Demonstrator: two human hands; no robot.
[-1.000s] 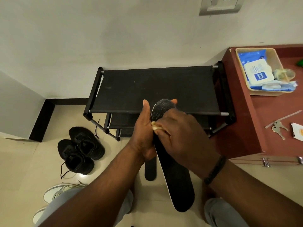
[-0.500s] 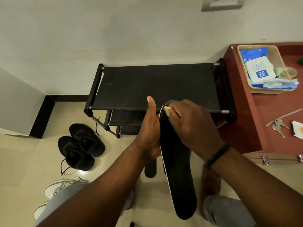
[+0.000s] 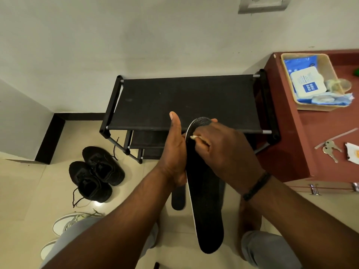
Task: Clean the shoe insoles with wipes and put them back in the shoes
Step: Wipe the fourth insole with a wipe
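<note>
So far, mid-clean: left hand (image 3: 175, 152) grips the insole (image 3: 206, 200), right hand (image 3: 223, 150) pinches a wipe (image 3: 194, 137) on it; shoes (image 3: 97, 171) await refitting.

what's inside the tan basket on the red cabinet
Inside the basket: a blue wipes pack with a white lid and crumpled used wipes. Anything beneath them is hidden.

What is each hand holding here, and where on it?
Left hand grips the black insole along its left edge near the top; right hand pinches a crumpled wipe against it.
</note>
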